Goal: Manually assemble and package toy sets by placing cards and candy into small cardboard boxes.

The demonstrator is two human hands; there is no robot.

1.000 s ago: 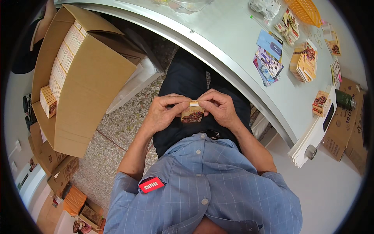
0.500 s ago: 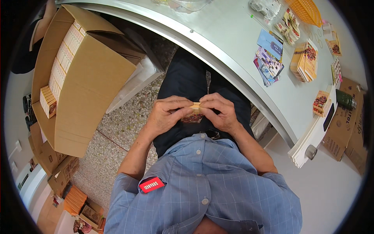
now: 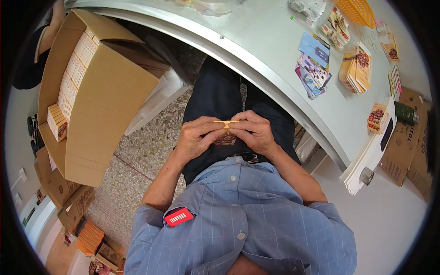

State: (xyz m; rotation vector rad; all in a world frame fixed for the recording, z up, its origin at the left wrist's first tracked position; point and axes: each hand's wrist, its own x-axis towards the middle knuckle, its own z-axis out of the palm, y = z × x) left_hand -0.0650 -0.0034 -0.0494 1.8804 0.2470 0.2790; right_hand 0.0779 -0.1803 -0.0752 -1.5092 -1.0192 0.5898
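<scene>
Since a second ago the fingers have drawn together over the mouth of the small printed card box (image 3: 225, 139), whose front now shows less and whose yellow top edge is turned into view. The left grip (image 3: 198, 137) pinches one upper corner between thumb and fingers, and the right grip (image 3: 255, 133) pinches the other; the box sits between them, above the dark trousers (image 3: 211, 91) of the lap.

Beyond the knees curves the pale, glossy bench (image 3: 270, 59), edged with a metal strip. On its right half a blue card (image 3: 315, 49) overlaps a fan of purple-and-white picture cards (image 3: 313, 72). Just beside them stands a stack of orange printed cards (image 3: 355, 68), with an orange perforated basket (image 3: 358, 13) farther back. Near the right end sits another small printed box (image 3: 377, 118).

To the left, a big open cardboard carton (image 3: 107, 114) holds rows of small packs (image 3: 75, 68), over a speckled terrazzo floor (image 3: 137, 158). Brown cartons (image 3: 405, 137) stand past the bench's right end. At upper left, another person's forearm (image 3: 48, 39) enters.
</scene>
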